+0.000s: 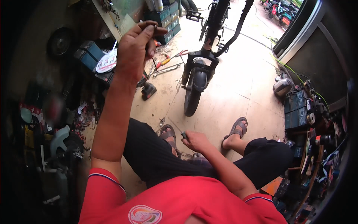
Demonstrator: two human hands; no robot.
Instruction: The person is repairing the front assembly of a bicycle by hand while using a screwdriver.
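My left hand (140, 41) is raised at the upper left, thumb and fingers pinched together on something too small to make out. Low between my knees, my right hand (197, 142) grips a screwdriver by its dark green handle (184, 135). The thin shaft points up and to the left, over the floor beside my sandalled foot. Ahead of me stands a two-wheeled bike (214, 26) with its front wheel (192, 95) toward me; neither hand touches it. A black cordless drill (148, 90) lies on the floor below my left hand.
Red-and-yellow-handled pliers (166, 59) and a long metal tool (169, 69) lie on the floor left of the wheel. Stacked batteries (166, 22) stand at the back left, with more batteries (297, 108) at the right. Parts crowd both sides; a dark door panel (317, 56) stands at right.
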